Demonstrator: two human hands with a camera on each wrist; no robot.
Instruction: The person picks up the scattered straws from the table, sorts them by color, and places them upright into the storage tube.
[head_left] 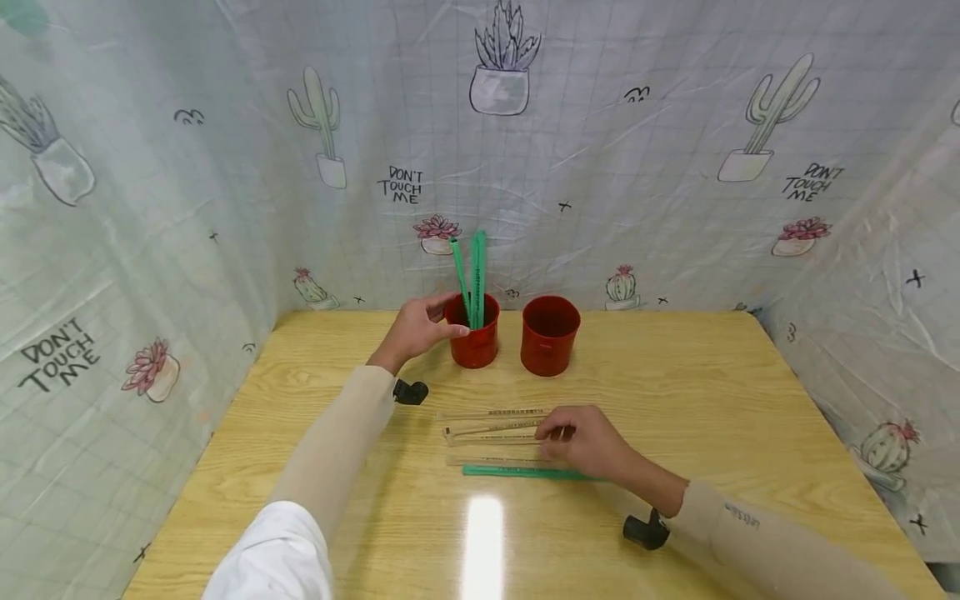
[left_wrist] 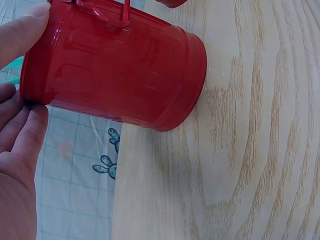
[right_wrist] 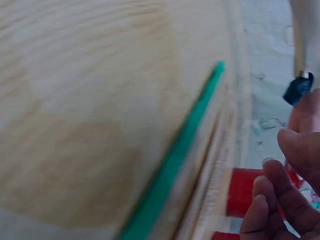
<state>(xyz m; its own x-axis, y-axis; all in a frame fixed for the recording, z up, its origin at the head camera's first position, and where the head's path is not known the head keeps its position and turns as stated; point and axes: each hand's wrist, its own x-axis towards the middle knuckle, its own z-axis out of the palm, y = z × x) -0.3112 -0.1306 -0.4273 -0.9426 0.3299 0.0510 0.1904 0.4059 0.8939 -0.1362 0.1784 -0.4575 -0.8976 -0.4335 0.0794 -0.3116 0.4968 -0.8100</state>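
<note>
And here's the green strip (head_left: 517,472), flat on the counter (head_left: 637,358), the nearest to the person in a loose row, its long axis running left to right. The right hand (head_left: 581,442) is clearly the nearer one, poised over the right-hand part of the row, with the green strip just on the person's side of its fingertips and its length running across below. That grip is loosely curled, and the right wrist view shows a gap between thumb and fingers with nothing in it.

Just beyond the green one lie several pale strips (head_left: 491,414), roughly parallel, a couple slightly askew.

Farther out, ahead and to the left, the left hand (head_left: 420,329) holds the left red cup (head_left: 480,346) by its rim, thumb at the front, fingers round the side. That cup stands upright with green strips (head_left: 478,275) leaning up out of it. Just to its right stands the second red cup (head_left: 545,354), untouched, and behind everything hangs a cactus-print curtain (head_left: 570,158).
</note>
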